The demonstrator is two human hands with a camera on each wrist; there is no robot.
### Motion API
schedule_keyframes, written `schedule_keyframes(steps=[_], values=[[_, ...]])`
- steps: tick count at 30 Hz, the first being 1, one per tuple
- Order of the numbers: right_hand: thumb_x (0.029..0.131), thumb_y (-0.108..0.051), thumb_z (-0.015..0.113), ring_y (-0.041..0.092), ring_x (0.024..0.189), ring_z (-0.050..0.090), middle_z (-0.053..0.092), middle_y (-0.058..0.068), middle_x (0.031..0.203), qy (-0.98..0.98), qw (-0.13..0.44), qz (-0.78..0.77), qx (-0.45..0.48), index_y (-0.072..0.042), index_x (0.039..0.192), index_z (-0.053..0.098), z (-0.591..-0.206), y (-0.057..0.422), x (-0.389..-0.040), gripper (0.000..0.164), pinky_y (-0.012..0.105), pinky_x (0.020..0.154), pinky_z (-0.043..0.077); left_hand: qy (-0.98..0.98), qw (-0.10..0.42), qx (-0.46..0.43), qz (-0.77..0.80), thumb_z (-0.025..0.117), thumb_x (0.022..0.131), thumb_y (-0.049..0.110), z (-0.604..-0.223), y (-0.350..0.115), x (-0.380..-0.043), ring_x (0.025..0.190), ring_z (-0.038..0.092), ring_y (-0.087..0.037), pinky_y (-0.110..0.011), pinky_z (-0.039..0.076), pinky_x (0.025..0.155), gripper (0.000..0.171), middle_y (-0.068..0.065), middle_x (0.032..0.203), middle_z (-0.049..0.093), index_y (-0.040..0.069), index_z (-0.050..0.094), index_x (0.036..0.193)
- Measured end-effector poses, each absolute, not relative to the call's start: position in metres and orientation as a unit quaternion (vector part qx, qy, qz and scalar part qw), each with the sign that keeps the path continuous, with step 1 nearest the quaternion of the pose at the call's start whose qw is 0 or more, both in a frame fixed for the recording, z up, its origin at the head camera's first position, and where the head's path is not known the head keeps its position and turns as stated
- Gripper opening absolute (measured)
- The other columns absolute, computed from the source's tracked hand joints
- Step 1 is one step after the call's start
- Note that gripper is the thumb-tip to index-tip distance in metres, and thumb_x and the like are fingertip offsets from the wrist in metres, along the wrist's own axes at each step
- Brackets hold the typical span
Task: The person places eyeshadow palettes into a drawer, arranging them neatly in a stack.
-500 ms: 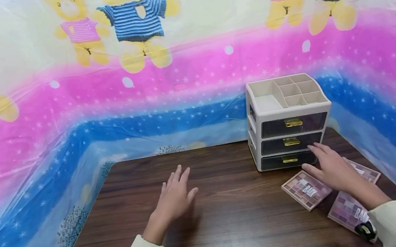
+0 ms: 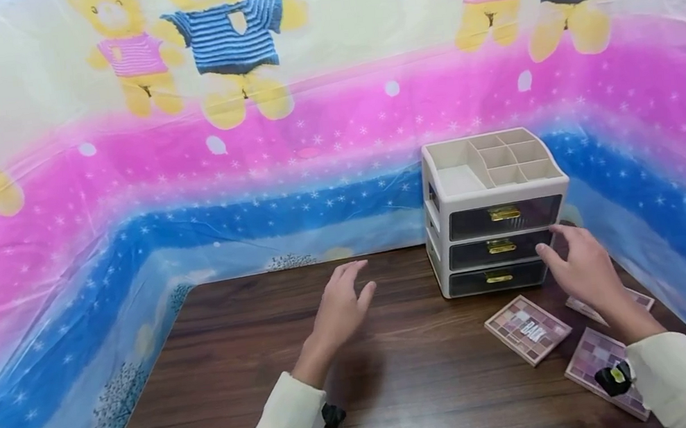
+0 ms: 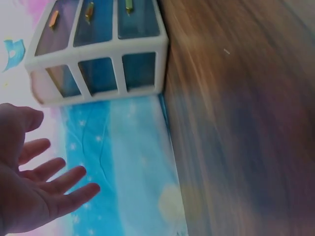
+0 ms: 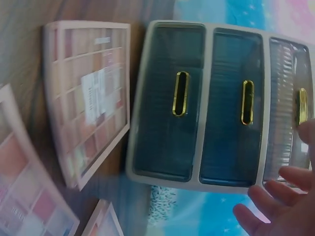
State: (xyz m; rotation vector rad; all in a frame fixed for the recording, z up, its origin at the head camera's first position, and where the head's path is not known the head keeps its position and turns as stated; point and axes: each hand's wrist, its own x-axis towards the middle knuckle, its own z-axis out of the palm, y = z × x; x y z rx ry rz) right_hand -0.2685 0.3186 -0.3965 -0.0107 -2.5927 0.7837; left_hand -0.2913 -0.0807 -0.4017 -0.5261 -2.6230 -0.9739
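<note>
A white drawer organizer (image 2: 439, 232) with three dark see-through drawers and gold handles stands at the back right of the table, its divided top tray holding nothing. My right hand (image 2: 584, 269) hovers at its right front edge, fingers spread and loosely bent, holding nothing. To the organizer's left, my left hand (image 2: 341, 306) is in the air over the table, fingers relaxed and empty. In the left wrist view its fingers (image 3: 64, 179) point toward the organizer's side. One eyeshadow palette (image 2: 527, 330) lies in front of the organizer; a second palette (image 2: 597, 361) is partly under the right sleeve.
A third palette (image 2: 639, 298) lies behind the right forearm, partly hidden. The dark wood table (image 2: 242, 392) meets a cloth printed with bears (image 2: 334, 131) at its back and sides. Black wrist straps (image 2: 333, 417) show at both sleeves.
My left hand has moved right and forward, toward the organizer. My right hand has risen and shifted right, off from over the palettes to the organizer's right edge.
</note>
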Motion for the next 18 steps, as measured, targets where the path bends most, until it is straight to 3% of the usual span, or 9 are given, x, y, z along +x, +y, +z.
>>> schedule_keyframes(steps=[7,13,18], values=[[0.106,-0.038,0.04,0.052,0.13,0.046,0.048,0.036,0.141,-0.893,0.235,0.375,-0.083,0.004,0.146,0.046,-0.387,0.317,-0.283,0.059,0.065,0.104,0.037,-0.873,0.166,-0.193,-0.415,0.063,0.101,0.025,-0.391,-0.055,-0.314,0.117,0.065,-0.028,-0.042,0.056,0.098,0.04,-0.01,0.13,0.066,0.013,0.061,0.14],[0.106,-0.041,0.033,0.042,0.138,0.046,0.049,0.026,0.15,-0.856,0.221,0.443,-0.147,-0.004,0.152,0.043,-0.378,0.316,-0.3,0.06,0.058,0.112,0.037,-0.846,0.161,-0.187,-0.473,0.062,0.101,0.024,-0.377,-0.026,-0.331,0.116,0.069,-0.027,-0.04,0.055,0.101,0.041,-0.011,0.135,0.065,0.015,0.06,0.141],[0.105,-0.039,0.032,0.033,0.139,0.045,0.049,0.017,0.153,-0.82,0.224,0.485,-0.205,-0.01,0.154,0.044,-0.385,0.32,-0.303,0.057,0.048,0.11,0.038,-0.83,0.163,-0.183,-0.5,0.063,0.101,0.023,-0.377,0.007,-0.335,0.114,0.07,-0.022,-0.035,0.057,0.096,0.041,-0.009,0.133,0.067,0.019,0.06,0.142]])
